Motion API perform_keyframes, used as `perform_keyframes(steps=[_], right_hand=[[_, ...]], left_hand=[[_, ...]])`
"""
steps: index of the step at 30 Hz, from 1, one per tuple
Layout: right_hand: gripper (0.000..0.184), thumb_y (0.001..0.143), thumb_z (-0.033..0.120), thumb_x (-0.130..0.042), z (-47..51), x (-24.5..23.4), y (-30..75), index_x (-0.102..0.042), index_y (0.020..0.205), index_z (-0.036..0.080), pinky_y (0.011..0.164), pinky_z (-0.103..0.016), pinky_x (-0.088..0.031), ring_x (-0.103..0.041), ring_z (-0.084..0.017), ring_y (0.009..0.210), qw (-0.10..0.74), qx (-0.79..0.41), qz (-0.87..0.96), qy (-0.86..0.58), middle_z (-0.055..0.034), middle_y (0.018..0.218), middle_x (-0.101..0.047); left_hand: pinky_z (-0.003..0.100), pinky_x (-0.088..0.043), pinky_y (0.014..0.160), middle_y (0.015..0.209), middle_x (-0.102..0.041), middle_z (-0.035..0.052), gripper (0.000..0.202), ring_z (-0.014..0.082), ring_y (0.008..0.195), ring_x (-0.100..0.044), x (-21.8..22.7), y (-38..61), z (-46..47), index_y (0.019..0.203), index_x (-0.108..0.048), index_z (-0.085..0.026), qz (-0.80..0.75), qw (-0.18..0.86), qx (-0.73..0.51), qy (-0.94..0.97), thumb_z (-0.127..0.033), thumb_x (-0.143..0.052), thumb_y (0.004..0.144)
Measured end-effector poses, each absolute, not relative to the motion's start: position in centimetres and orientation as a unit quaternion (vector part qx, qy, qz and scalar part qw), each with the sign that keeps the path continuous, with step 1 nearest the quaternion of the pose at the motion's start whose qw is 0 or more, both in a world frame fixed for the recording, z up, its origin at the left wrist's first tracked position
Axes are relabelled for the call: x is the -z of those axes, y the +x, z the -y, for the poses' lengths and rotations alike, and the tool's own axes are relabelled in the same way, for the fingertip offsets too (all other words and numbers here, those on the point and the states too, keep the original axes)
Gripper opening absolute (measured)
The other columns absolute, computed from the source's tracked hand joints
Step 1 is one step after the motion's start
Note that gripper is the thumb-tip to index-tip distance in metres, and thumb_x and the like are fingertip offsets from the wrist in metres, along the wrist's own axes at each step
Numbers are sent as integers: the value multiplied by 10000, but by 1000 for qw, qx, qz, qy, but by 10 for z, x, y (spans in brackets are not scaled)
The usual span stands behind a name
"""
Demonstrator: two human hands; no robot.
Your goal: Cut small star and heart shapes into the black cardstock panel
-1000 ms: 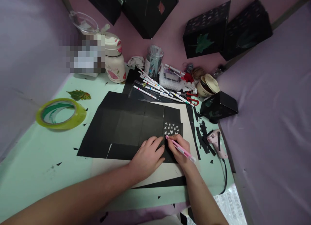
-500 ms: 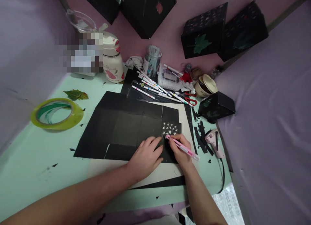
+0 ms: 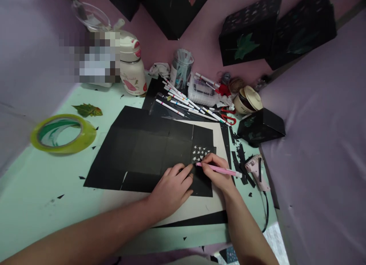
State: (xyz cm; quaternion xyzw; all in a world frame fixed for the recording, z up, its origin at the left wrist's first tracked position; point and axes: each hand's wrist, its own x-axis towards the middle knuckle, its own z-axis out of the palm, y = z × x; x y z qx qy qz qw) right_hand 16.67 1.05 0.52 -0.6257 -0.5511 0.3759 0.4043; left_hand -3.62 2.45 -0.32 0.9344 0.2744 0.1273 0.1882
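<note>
My right hand (image 3: pixel 215 171) is closed around a slim pink craft knife (image 3: pixel 221 170). The knife's tip meets a sheet of black card (image 3: pixel 137 143), just below a group of small star and heart shapes that look pale against the black. Flat on the card, to the left of the tip, lies my left hand (image 3: pixel 173 187). Its fingers are spread and hold nothing. Creases and a few pale slits cross the card, which rests on a whitish board (image 3: pixel 185 215). The fine blade end is too small to make out.
At the left are a roll of yellow tape (image 3: pixel 90 137) and a leaf (image 3: pixel 87 110). Behind the card are markers (image 3: pixel 170 108), red-handled scissors (image 3: pixel 228 118) and a bottle (image 3: pixel 133 78). A black box (image 3: pixel 261 126), paper scraps and a corded glue gun (image 3: pixel 257 169) occupy the right side.
The craft knife has swung to a flatter angle, and its tip sits slightly lower on the card. My left hand stays on the card. The whole view has shifted a little.
</note>
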Motion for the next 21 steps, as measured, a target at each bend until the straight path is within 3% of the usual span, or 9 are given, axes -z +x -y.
perform_keyframes(steps=[10, 21], right_hand=[[95, 794, 162, -597, -9, -3, 168, -572, 709, 198, 616, -262, -442, -565, -150, 663, 388, -375, 574, -616, -8, 727, -605], [96, 794, 153, -603, -9, -2, 170, -582, 712, 198, 593, -252, -419, -549, -141, 647, 382, -388, 571, -614, -3, 729, -617]], left_hand=[[432, -441, 879, 1373, -502, 99, 324, 297, 1166, -429, 6, -36, -25, 1171, -562, -137, -271, 199, -118, 934, -294, -593, 890], [430, -440, 876, 1358, -515, 99, 350, 295, 1160, -434, 5, -36, -25, 1186, -561, -131, -272, 199, -119, 934, -294, -610, 880]])
